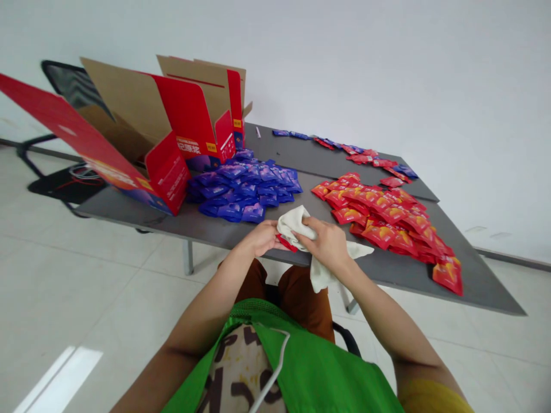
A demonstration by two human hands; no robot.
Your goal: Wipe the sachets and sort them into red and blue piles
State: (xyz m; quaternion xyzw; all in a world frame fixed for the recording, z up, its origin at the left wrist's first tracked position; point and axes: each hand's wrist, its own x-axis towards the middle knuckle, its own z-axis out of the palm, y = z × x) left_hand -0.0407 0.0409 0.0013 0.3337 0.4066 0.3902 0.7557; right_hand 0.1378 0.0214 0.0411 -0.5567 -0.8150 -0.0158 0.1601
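My left hand (263,237) holds a red packet (286,242) at the front edge of the grey table. Pressed on top of that packet is a white cloth (296,221), gripped by my right hand (326,241); its loose end hangs over the table edge. A pile of blue packets (247,186) lies just beyond my left hand. To the right of my right hand, a larger pile of red packets (383,212) spreads along the table.
Open red cardboard boxes (172,172) stand at the table's left. Blue and red packets (361,156) lie in a scattered row on the table's (297,154) rear part. Behind the boxes is a black chair (55,184).
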